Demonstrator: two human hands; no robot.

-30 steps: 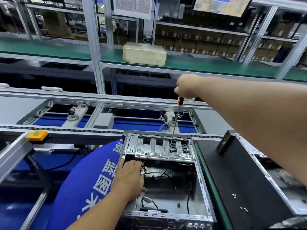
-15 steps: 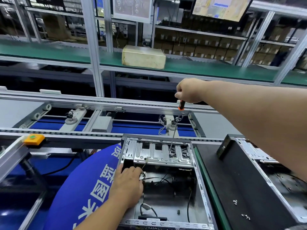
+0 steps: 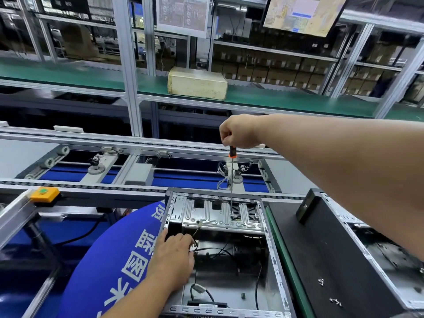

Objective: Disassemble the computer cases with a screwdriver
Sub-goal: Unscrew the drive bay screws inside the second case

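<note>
Around your work, a second computer case [image 3: 358, 255] with a black panel lies at the lower right of the frame, just beside the open one, a green strip between them. Loose screws [image 3: 321, 281] sit on that black panel, with more toward the bottom edge. A blue banner [image 3: 119, 255] with white characters curves up along the left side of the open case, touching its wall. Behind it, across the middle of the frame, runs a conveyor line [image 3: 142, 171] with rollers and a grey box; an orange button box [image 3: 44, 194] sits at centre left. A yellowed carton [image 3: 197, 83] rests on the green shelf in the upper centre.

Black cables [image 3: 213, 250] cross the inside of the case just beside your left hand's fingers, and another looped cable lies near the bottom edge. Your right forearm crosses the right half of the frame, above the second case.

The open computer case [image 3: 220, 253] lies at lower centre, its side off, a ribbed silver drive cage [image 3: 220, 214] across its far end.

Your right hand [image 3: 238, 131] grips the handle of the screwdriver [image 3: 232, 180] from above; the long shaft stands nearly upright, its tip down on the right part of the cage. Your left hand [image 3: 174, 260] rests on the case's left inner edge, fingers bent loosely; whether they hold anything you cannot tell.
</note>
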